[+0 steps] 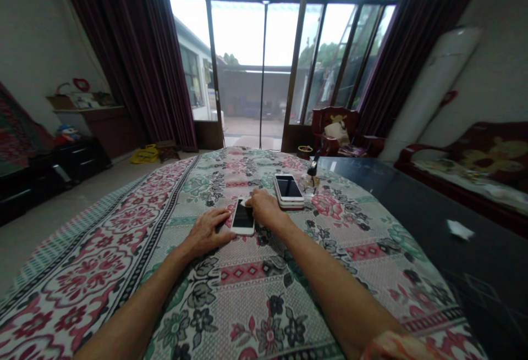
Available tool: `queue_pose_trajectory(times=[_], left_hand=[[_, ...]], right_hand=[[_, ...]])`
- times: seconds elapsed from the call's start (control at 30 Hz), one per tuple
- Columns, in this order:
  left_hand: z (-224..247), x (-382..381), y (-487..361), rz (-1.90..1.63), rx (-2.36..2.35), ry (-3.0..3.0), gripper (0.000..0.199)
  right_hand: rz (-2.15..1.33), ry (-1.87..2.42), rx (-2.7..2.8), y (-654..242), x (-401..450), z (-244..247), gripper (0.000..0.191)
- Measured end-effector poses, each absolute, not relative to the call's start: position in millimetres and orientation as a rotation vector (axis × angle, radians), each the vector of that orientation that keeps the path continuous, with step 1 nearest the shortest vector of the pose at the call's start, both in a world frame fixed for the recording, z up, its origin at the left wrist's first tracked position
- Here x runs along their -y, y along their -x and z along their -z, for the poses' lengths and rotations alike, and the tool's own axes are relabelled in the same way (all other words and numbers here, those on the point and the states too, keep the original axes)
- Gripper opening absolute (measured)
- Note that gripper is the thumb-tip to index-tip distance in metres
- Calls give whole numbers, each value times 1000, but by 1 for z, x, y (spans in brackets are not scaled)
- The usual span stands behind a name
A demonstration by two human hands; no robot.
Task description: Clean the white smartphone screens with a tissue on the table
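My left hand [208, 231] is down on the patterned tablecloth [264, 299] with the fingers spread a bit, and the thumb reaches the lower left corner of the white phone [243, 217]. That phone lies flat, dark screen up, right between my two hands. My right hand [266, 208] comes over its other side, knuckles bent, with something small and white [246, 203] at the fingertips near the top of the screen (could be a bit of tissue or cloth, honestly too small to tell). So my hands are apart from each other, just on either side of the same phone, and neither one is clamped around it.

Just past my right hand there's a stack of phones [289, 190], the top one white-framed with its dark screen facing up. Right beside that stack, on the far right side, is a clear thing with a black top [313, 169] (see-through enough that I can't really say what it is). Over to my right, beyond the cloth's edge, a crumpled white scrap [460, 230] sits on a glossy dark surface [416, 211]. Straight ahead are big glass doors [258, 85] with dark purple curtains [136, 52] hanging at both sides, and a wooden chair [335, 126] with a cushion stands near the right one.
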State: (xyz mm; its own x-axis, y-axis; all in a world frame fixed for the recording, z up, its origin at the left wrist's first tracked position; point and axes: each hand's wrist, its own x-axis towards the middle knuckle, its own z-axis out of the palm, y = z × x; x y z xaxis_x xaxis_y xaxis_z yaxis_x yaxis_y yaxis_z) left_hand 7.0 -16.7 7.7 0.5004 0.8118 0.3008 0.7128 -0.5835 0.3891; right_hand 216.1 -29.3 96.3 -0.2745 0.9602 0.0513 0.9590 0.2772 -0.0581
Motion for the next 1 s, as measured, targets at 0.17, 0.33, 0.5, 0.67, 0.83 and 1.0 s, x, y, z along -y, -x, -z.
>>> queue_pose_trajectory(times=[0.17, 0.33, 0.5, 0.67, 0.83, 1.0], left_hand=[[-12, 19, -9, -668, -1313, -2529, 54], [-15, 21, -9, -714, -1228, -2559, 48], [-13, 20, -8, -735, -1217, -2558, 47], [-13, 20, -8, -720, -1236, -2556, 47], [-12, 20, -8, -716, -1257, -2553, 46], [-11, 20, -9, -719, -1268, -2537, 47]], right_hand=[[-407, 1670, 2788, -212, 42, -115, 33], [-400, 1767, 2684, -209, 41, -113, 31], [-65, 1828, 2383, -220, 19, -80, 34], [71, 1747, 2276, -227, 4, -57, 37], [95, 1649, 2367, -221, 2, -55, 37], [51, 1579, 2480, -214, 15, -59, 36]])
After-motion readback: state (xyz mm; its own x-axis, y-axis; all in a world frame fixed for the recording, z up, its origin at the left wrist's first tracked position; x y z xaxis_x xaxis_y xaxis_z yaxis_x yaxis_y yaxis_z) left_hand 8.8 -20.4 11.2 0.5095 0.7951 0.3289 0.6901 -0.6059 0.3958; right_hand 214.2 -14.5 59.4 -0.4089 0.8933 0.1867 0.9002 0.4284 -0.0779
